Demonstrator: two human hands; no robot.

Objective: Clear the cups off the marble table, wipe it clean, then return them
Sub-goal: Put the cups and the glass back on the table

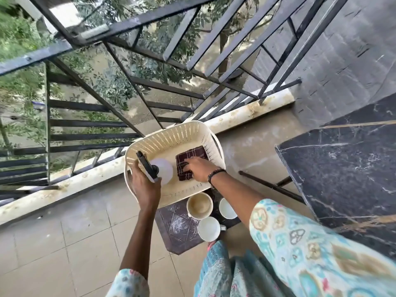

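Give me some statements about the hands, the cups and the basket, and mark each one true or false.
1. The left hand holds a spray bottle. True.
2. The right hand holds a cup. False: it touches the dark folded cloth inside the cream basket.
3. Three cups, and, stand on a small dark stool. True.
4. The cups are on the black marble table. False: none shows on it.
5. The basket is upside down. False: its opening faces up.
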